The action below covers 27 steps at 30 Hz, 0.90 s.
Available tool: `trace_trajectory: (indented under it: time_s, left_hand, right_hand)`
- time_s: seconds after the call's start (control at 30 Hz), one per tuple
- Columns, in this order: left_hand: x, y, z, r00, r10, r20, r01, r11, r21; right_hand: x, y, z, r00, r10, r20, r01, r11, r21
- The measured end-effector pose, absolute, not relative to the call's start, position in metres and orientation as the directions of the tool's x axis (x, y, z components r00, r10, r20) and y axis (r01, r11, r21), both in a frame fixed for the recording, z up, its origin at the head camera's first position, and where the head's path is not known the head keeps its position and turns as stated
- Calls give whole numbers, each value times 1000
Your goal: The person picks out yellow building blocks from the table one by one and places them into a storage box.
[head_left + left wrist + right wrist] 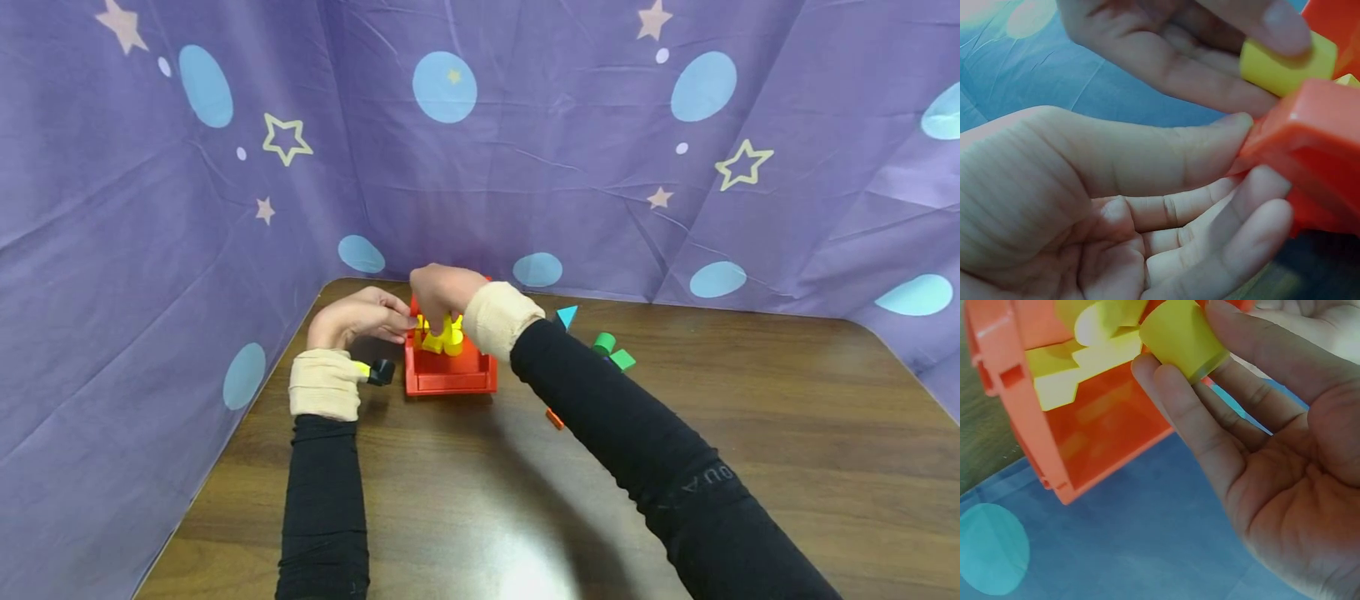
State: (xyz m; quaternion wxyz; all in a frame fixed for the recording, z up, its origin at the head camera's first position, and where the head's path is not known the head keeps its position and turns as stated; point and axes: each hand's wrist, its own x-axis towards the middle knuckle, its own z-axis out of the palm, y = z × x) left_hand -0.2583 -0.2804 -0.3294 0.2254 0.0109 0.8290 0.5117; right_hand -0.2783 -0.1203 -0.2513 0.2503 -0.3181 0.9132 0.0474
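Note:
A red plastic box (452,383) with an open top stands at the far left of the table. At its left side, my left hand (356,321) pinches the box's edge between thumb and fingers, close up in the left wrist view. My right hand (447,289) reaches over the box from the right. Between its thumb and fingertips it holds a yellow cylinder block (1184,339), clearest in the right wrist view and also visible in the left wrist view. Several other yellow blocks (1060,372) lie inside the box, partly covered by my right hand in the head view.
Right of the box lie a blue triangle block (567,316), a green cylinder (603,342), a green flat block (622,359) and an orange piece (555,418), some partly behind my right sleeve. A purple patterned cloth (487,167) hangs along the table's back and left edges.

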Motion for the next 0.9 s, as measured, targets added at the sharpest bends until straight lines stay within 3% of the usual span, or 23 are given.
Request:
trace_trajectory:
  time_s: [0.27, 0.5, 0.9]
  left_hand:
    - [-257, -280, -327, -897, 258, -359, -212, 462, 861]
    - [-256, -279, -326, -895, 268, -357, -209, 457, 865]
    - [-256, -277, -326, -896, 263, -358, -217, 442, 870]
  right_hand:
    - [-282, -120, -263, -684, -504, -527, -531, 840, -114]
    - [-281, -119, -268, -655, -510, -558, -502, 845, -184]
    - [-276, -120, -272, -651, -511, -561, -535, 833, -140]
